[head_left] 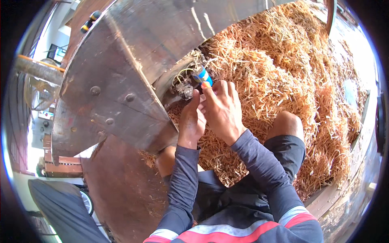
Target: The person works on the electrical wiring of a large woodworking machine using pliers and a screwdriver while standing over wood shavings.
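Left hand (192, 123) and right hand (225, 109): while drawn close together near the middle of the scene, curled inward at the fingers and overlapping in view; impossible to tell what is pinched between them.
Blue cylinder (204, 75): just beyond the fingertips, right at the tip of the right hand's index finger; tilted, and not clear whether gripped or merely touched.
Yellow-green wire (185, 70): arched just left of the blue cylinder.
Dust-caked grey lump (185, 90): below the wire, near the left thumb.
Metal panel (125, 79): large, grey and riveted, on the left.
Wood shavings (279, 69): heaped far and right, spilling toward the near side between the knees.
Brown floor (121, 182): near left, dusted with scattered bits.
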Demonstrator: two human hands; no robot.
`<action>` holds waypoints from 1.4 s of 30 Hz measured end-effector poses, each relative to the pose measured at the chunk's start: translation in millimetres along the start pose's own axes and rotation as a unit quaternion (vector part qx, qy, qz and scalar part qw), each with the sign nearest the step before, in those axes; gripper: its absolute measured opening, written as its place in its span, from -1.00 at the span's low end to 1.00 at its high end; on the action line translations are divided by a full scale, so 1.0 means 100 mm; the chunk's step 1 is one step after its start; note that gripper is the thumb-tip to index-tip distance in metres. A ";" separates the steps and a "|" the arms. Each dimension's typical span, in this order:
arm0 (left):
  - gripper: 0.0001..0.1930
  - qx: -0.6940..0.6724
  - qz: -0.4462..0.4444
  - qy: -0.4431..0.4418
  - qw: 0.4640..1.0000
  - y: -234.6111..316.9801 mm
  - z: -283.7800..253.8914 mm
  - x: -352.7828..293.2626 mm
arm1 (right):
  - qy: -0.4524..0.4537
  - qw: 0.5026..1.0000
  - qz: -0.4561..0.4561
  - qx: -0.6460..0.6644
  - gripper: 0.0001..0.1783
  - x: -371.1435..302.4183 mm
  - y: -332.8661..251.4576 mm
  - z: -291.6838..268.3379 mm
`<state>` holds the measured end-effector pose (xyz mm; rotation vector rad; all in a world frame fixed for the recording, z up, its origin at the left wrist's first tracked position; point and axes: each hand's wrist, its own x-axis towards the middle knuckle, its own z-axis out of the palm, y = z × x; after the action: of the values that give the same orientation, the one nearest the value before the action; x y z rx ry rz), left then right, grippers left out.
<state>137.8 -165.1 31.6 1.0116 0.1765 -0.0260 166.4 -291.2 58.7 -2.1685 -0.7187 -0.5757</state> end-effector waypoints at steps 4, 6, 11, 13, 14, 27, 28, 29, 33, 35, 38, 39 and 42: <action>-0.54 -0.251 -0.081 -0.072 0.962 -0.18 -0.19 0.13 | -0.006 0.998 -0.037 -0.043 -0.52 -0.04 0.02 0.10; -0.65 -0.214 -0.042 -0.049 0.975 -0.21 -0.09 0.14 | -0.014 0.998 -0.038 -0.054 -0.50 -0.02 0.01 0.04; -0.81 -0.264 -0.046 -0.042 0.962 -0.24 -0.03 0.25 | 0.019 0.999 -0.025 0.018 -0.53 0.02 0.01 0.00; -0.81 -0.289 -0.034 -0.021 0.956 -0.26 -0.04 0.23 | 0.023 0.999 0.001 0.046 -0.43 -0.02 -0.03 -0.04; -0.79 -0.275 -0.002 -0.024 0.961 -0.31 -0.10 0.24 | -0.014 0.997 0.061 0.054 -0.36 -0.05 -0.05 -0.12; -0.73 -0.259 0.032 -0.008 0.965 -0.37 0.01 0.19 | -0.004 0.999 0.027 0.024 -0.56 -0.29 -0.04 0.03; -0.74 -0.261 0.019 -0.018 0.965 -0.37 -0.01 0.21 | 0.010 1.000 0.003 0.009 -0.52 -0.31 0.02 0.07; -0.73 -0.264 0.006 -0.027 0.964 -0.36 -0.02 0.23 | 0.011 1.000 0.004 0.006 -0.52 -0.31 0.03 0.07; -0.74 -0.251 0.023 0.007 0.968 -0.30 -0.02 0.26 | 0.023 0.999 0.000 0.038 -0.51 -0.31 0.04 0.07; -0.74 -0.241 0.007 -0.002 0.970 -0.28 -0.07 0.23 | 0.034 0.994 0.077 0.074 -0.56 -0.27 -0.02 0.00; -0.72 -0.263 0.000 -0.022 0.965 -0.31 -0.10 0.21 | -0.050 0.967 0.216 0.123 -0.59 -0.20 -0.06 -0.08; -0.71 -0.294 0.006 -0.037 0.955 -0.32 -0.07 0.21 | -0.109 0.943 0.279 0.145 -0.63 -0.18 -0.04 -0.11; -0.69 -0.248 0.025 -0.039 0.968 -0.27 0.04 0.16 | -0.040 0.982 0.156 0.095 -0.71 -0.26 0.05 0.03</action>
<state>150.9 -181.6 8.6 0.5128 0.0780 0.0239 150.5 -299.9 38.9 -2.0778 -0.4411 -0.2468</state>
